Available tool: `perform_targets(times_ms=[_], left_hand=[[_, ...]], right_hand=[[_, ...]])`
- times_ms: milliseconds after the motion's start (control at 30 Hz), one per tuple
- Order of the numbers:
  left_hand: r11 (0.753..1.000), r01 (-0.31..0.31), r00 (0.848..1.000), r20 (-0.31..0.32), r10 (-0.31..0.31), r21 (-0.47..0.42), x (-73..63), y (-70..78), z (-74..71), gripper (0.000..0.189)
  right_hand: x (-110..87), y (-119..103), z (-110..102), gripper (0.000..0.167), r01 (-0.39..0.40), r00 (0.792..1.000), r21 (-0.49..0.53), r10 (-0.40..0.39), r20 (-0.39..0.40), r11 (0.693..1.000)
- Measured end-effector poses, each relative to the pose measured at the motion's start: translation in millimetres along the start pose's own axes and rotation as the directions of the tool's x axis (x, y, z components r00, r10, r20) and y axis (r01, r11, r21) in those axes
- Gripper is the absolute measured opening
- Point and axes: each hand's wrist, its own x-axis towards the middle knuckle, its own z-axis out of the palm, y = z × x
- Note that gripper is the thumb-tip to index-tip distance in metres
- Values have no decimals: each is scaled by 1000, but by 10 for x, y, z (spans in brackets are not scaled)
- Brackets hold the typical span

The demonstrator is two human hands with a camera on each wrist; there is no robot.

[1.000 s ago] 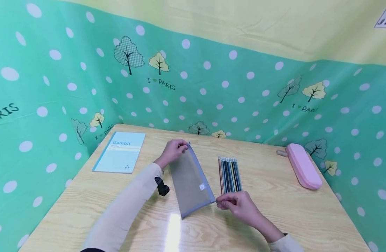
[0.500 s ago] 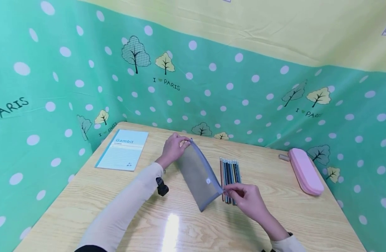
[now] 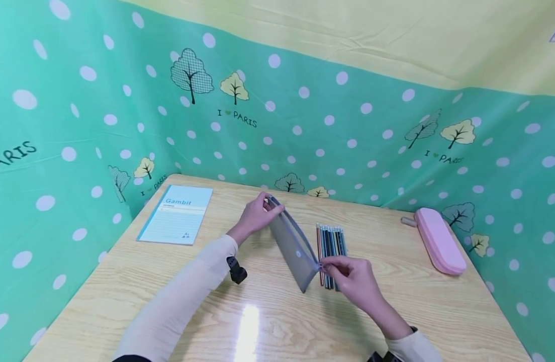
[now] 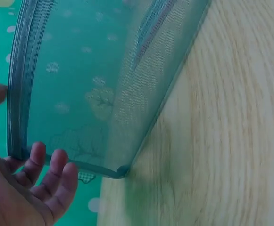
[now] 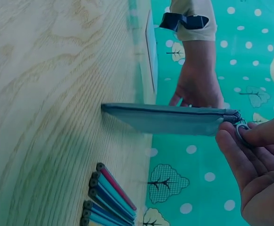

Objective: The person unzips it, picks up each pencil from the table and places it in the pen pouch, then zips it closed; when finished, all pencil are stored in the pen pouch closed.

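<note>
Several pencils (image 3: 333,247) between pouch (image 3: 293,249) and pink case (image 3: 439,241)

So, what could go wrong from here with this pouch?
The right grip has only the small zip ring, which could slip out under a pull. The thin-looking pouch is held just near its ends, by the left grip and that ring, so it might fold or twist. The pencils lie close by, so a careless swing could scatter them.
</note>
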Motion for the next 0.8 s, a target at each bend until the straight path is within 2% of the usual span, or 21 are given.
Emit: perform_targets(times_ms=[233,400,500,600,700,800], left_hand=[[997,64,998,26,-63,-39,-93,31,73,74],[986,152,984,106,-143,-74,-217,97,75,86],[958,243,960,180,-215,-149,-310,152,57,85],[918,310,941,217,-260,-248,-382,195,44,71],[881,330,939,209,-271,-340,-434,201,43,54],[864,325,944,181,-275,-384,-479,170,45,44]], right_hand=[[22,-20,83,19,28,1000,40,-28,4,999],[33,-26,132,18,62,998,40,-62,3,997],[45,-26,147,18,93,996,35,-93,1,995],[63,-28,157,19,100,995,33,-100,-7,994],[76,-27,176,18,95,995,57,-95,-2,994],[79,-24,207,16,97,995,91,-99,10,991]])
